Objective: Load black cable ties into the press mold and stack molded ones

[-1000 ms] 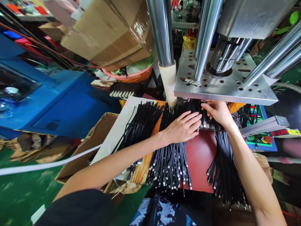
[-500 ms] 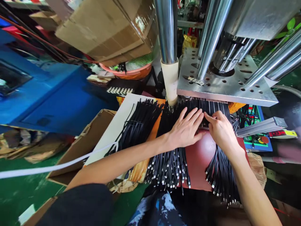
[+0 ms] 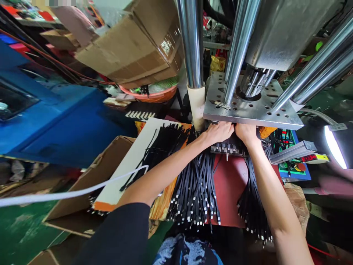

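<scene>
Under the front edge of a perforated metal press plate [image 3: 249, 118] are both of my hands, close together. My left hand [image 3: 220, 131] is curled, its fingertips hidden behind it, and what it grips is out of sight. Beside it, my right hand [image 3: 246, 133] reaches under the plate with its fingers hidden. Just below them lies a dark block [image 3: 227, 148] with a row of small connector-like pieces along its front. A thick bundle of black cables [image 3: 194, 191] with metal-tipped plugs hangs left of centre, and a smaller black cable bundle [image 3: 252, 202] hangs by my right forearm.
Steel columns [image 3: 190, 44] rise around the press. More black cables lie on a white board [image 3: 132, 147] at left, above an open carton [image 3: 68, 209]. A control box [image 3: 295, 169] and a metal bar [image 3: 293, 152] stand at right. A white cord [image 3: 82, 193] crosses my left side.
Both hands have moved forward from on top of the dark work area to beneath the press plate's edge, and their fingers have curled or gone out of sight. The block's front row now shows.
</scene>
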Available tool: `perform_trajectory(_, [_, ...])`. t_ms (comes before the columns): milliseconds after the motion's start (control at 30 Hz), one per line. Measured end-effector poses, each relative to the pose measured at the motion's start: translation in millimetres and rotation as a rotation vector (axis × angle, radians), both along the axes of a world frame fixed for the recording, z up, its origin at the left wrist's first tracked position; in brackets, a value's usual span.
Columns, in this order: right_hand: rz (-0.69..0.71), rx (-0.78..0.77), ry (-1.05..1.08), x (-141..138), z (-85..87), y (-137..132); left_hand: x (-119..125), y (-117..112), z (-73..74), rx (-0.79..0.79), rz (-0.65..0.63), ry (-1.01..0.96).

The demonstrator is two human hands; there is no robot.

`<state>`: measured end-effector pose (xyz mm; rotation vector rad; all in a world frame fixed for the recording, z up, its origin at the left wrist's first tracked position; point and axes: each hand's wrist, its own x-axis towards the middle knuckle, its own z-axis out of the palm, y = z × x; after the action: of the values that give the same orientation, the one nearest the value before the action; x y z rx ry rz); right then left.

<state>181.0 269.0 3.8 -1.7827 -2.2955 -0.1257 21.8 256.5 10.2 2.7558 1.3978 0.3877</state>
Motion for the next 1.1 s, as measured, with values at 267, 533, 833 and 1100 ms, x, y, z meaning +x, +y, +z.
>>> perform_trajectory(267, [0.023,0.036,0.161,18,1.7,-29,-24,-9,1.9,0.091,-0.048,-0.050])
perform_trajectory(533, [0.053,0.084,0.288,17,-13.4,-121,1,40,-2.3,0.041,-0.023,-0.022])
perform_trajectory(833, [-0.120,0.118,0.465,22,-8.4,-188,-11,17,12.9,-0.003,-0.034,-0.024])
perform_trajectory(1100, [-0.446,-0.072,0.110,49,-79.2,-288,-80,-169,-0.6,-0.114,0.307,-0.133])
